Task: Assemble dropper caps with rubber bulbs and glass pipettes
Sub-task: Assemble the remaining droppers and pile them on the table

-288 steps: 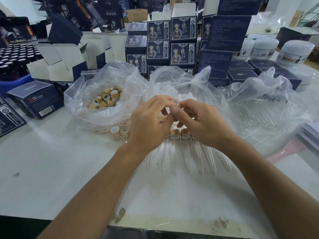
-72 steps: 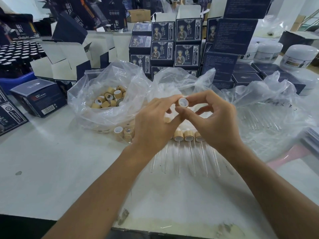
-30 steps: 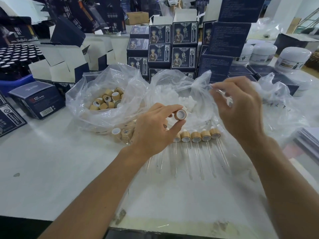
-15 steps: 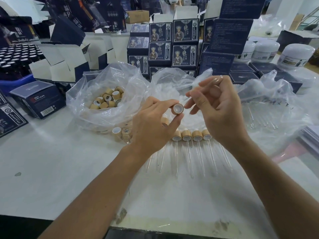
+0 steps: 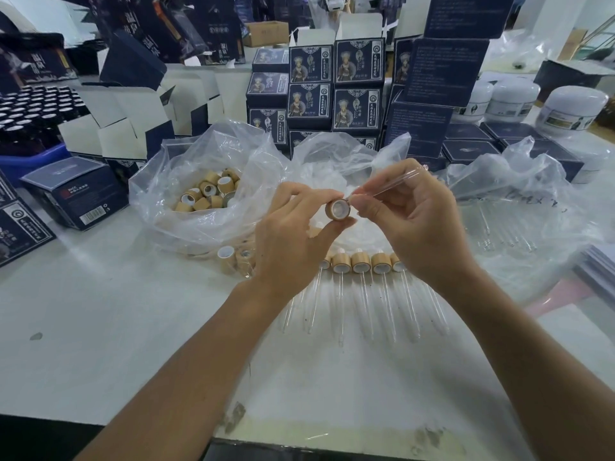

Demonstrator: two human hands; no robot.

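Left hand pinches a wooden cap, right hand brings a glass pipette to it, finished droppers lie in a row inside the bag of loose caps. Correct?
Not quite. In the head view the finished droppers lie in a row on the table in front of the bags, not inside the bag of loose caps. The rest holds: the left hand pinches a wooden cap and the right hand brings a glass pipette to it.

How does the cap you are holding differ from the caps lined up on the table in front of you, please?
The held cap is pinched in the left hand, off the table; the row of caps lies on the table. The held cap has no tube seated yet: the right hand brings the glass tube to its opening. Each cap in the row already carries a tube. Both have tan sides and white insides.
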